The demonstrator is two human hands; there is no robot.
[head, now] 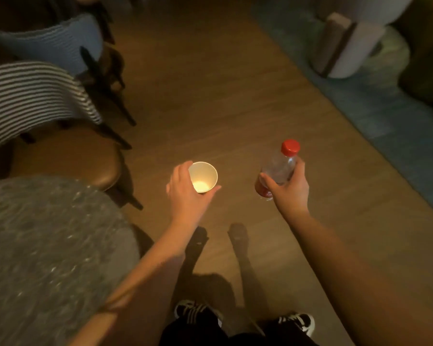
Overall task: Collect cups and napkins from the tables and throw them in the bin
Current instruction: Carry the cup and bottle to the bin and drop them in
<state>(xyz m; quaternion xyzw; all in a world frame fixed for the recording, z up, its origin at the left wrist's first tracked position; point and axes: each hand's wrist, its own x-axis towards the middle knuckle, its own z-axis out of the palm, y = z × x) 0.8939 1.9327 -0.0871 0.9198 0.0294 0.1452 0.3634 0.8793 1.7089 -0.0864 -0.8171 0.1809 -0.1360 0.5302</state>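
My left hand point(185, 193) grips a white paper cup point(203, 176) from the side, held upright over the wooden floor with its open mouth facing up; the cup looks empty. My right hand point(289, 188) is curled round a clear plastic bottle point(279, 168) with a red cap and a red label, tilted slightly to the right. Both arms reach forward at about waist height. No napkin and no bin show in this view.
A round grey table point(43, 245) is at my lower left. Chairs with striped point(33, 96) and blue point(50, 41) backs and a brown seat point(70, 156) line the left. A blue rug point(375, 116) and a pale pedestal point(345, 46) lie to the right. My shoes point(295, 320) stand on the floor.
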